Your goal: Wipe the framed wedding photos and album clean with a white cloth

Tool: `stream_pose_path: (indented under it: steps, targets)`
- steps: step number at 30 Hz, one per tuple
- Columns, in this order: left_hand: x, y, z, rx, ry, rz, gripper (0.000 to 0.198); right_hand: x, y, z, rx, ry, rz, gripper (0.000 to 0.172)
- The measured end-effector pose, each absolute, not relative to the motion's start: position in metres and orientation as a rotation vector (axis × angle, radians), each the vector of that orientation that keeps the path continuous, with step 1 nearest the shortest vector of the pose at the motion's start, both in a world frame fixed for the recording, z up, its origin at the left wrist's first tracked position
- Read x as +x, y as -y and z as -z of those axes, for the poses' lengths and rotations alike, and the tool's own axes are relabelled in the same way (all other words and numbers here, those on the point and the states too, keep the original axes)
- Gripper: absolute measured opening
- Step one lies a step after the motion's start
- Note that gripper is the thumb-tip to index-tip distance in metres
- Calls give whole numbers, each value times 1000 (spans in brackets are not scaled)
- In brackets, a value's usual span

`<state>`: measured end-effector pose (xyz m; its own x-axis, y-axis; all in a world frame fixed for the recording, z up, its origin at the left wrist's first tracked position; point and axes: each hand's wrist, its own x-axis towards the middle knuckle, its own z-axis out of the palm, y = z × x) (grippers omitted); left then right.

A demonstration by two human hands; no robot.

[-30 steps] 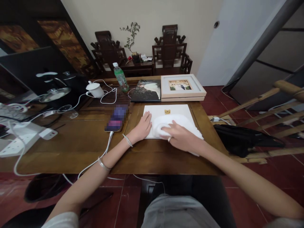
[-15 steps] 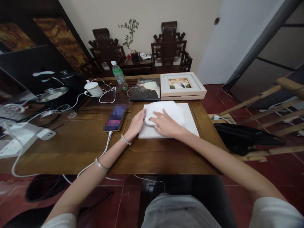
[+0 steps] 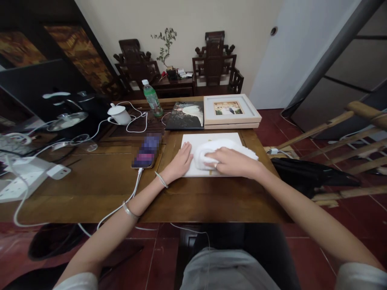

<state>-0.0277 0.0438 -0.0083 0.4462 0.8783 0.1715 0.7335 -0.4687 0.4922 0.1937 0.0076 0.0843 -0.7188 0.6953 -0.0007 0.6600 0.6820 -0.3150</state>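
One cloth (image 3: 230, 146), seemingly gripped, lies under right hand (image 3: 231, 163), beside left hand (image 3: 180, 162).

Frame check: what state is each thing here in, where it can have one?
white cloth, bunched on the white board, right hand grip shut on it
left hand, open, flat on the white board's left edge
phone, screen lit, cable plugged in
bottle, upright, capped
cup, lid on
framed picture, lying flat
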Motion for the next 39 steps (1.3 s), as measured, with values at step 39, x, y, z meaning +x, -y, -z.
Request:
stream_pose_path:
  steps: [39]
  targets:
    - [-27,-43,13,2497,-1399,-490,57,280,49,-74,-1387,2579,-446,17]
